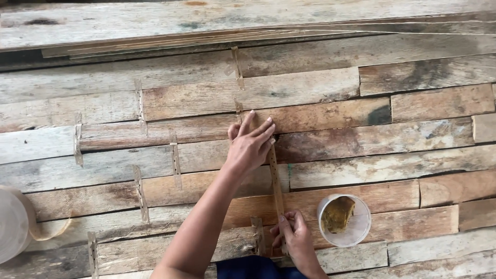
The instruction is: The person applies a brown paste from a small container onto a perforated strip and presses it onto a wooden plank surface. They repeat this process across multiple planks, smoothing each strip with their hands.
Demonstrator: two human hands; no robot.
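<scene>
Weathered wood planks [330, 93] lie side by side, joined at their butt ends by short strips of perforated paper tape. My left hand [250, 144] lies flat, fingers together, pressing the far end of a long tape strip [276, 191] onto a joint between planks. My right hand [294, 235] pinches the near end of that same strip close to my body, next to a shorter taped strip [257, 235].
A round white cup [344, 220] with a brownish wet sponge or paste stands right of my right hand. A large roll of tape [13, 222] sits at the left edge with a loose tail. Long thin slats [206, 39] are stacked at the back.
</scene>
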